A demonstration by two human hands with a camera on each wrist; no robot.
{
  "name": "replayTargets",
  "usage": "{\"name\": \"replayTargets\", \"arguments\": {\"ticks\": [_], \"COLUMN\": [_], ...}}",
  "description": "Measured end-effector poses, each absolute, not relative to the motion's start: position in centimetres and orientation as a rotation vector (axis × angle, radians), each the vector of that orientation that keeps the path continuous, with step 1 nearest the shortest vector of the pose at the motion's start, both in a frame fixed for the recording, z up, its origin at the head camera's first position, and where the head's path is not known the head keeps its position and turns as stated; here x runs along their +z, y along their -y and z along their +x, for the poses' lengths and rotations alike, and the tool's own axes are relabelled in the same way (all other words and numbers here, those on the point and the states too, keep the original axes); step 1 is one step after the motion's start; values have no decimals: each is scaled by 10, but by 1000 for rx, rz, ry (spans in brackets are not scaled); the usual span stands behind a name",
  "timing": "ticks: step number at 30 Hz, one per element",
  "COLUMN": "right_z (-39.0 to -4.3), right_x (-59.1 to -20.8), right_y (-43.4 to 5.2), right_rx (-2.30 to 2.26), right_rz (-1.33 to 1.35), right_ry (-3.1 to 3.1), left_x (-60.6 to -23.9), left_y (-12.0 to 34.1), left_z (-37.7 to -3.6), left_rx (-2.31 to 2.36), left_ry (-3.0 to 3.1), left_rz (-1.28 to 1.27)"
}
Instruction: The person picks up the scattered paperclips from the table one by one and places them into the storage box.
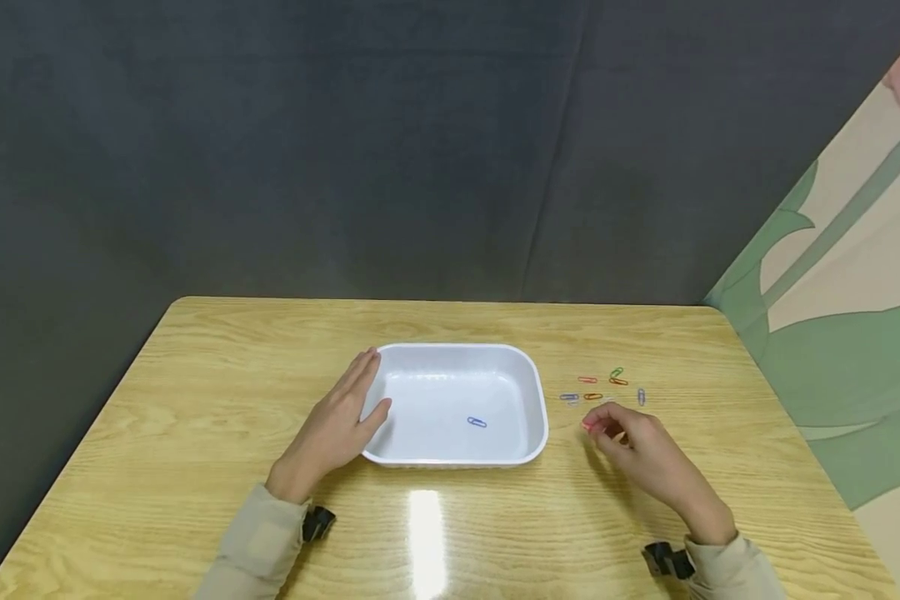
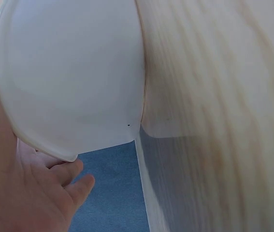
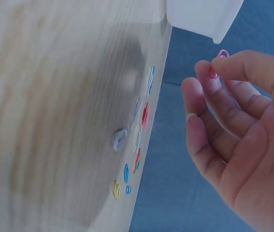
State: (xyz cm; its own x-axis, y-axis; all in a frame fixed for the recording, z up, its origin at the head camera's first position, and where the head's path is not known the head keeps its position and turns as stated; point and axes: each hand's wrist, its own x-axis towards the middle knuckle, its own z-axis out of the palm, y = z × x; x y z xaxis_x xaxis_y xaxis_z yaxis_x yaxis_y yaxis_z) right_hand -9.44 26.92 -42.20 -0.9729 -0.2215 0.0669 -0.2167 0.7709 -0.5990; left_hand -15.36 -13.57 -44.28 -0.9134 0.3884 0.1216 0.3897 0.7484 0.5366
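A white rectangular tray stands on the table with a blue paper clip on its floor. My left hand rests against the tray's left rim, fingers extended, thumb over the inner side; the left wrist view shows the palm at the rim. To the right of the tray, my right hand pinches a pink paper clip between thumb and fingertip. Just beyond that hand several loose paper clips lie on the wood, among them a red one, a green one and a blue one.
The wooden table ends at a dark curtain along its back. On the right, a wall with a painted plant borders the table. Both wrists carry small black devices at the sleeves.
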Motion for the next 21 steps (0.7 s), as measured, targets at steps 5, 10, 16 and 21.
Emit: {"name": "replayTargets", "arguments": {"ticks": [5,10,16,21], "right_z": [-95,-95,-95,-95], "right_x": [-420,-420,-420,-419], "right_y": [-268,-267,-265,-264], "right_rx": [-1016,-1008,-1030,-1037], "right_rz": [-358,-377,-416,-428], "right_ry": [-2937,-2971,-3013,-3028], "left_x": [-442,-441,-441,-440], "left_y": [135,134,134,134], "left_z": [-154,-153,-153,-152], "left_rx": [-901,-908,-908,-907], "left_ry": [2941,2939,2937,2936], "left_rz": [-651,-647,-646,-647]}}
